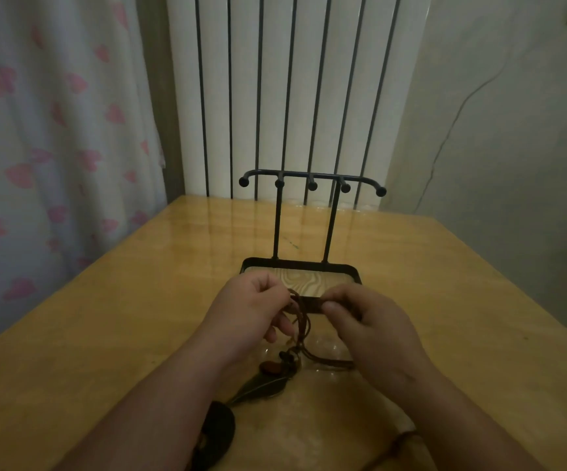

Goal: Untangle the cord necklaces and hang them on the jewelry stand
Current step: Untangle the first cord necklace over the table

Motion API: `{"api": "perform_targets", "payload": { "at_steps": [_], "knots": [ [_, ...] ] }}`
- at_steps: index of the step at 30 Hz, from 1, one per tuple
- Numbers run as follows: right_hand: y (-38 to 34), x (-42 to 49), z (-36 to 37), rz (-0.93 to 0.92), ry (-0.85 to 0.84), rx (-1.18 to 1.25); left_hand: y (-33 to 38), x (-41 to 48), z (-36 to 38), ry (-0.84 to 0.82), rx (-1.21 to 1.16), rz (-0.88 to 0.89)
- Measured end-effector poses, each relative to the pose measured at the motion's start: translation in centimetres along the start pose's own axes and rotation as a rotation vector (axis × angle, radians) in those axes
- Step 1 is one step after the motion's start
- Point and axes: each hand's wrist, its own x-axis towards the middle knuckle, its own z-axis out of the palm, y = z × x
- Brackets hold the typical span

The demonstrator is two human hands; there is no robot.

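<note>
A bundle of brown cord necklaces (302,317) is stretched between my two hands just above the table. My left hand (255,307) pinches the cords at their left end. My right hand (360,317) pinches them at the right, thumb on top. Below the hands the cords hang down to dark beads and a leaf-shaped pendant (258,385) lying on the table. A dark round pendant (217,433) lies near my left forearm. The black jewelry stand (309,178) is upright right behind my hands; its hooks are bare. Its tray base (350,270) has a wood-grain inlay.
The wooden table (105,317) has a glossy cover. A white radiator (292,90) stands behind the table, a curtain with pink prints (54,130) hangs at the left, and a wall (513,147) with a thin wire is at the right.
</note>
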Motion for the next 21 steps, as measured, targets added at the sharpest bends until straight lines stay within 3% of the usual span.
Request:
{"api": "perform_targets", "payload": {
  "at_steps": [5, 9, 21],
  "knots": [
    [-0.5, -0.1, -0.9, 0.128, 0.210, 0.491, 0.0, 0.0, -0.1, -0.002, 0.055, -0.035],
    [-0.5, 0.2, -1.5, 0.199, 0.354, 0.656, 0.1, -0.1, -0.2, -0.006, 0.060, -0.050],
    [0.3, 0.5, -1.8, 0.194, 0.460, 0.407, 0.2, -0.2, -0.6, -0.035, -0.043, 0.073]
  ]
}}
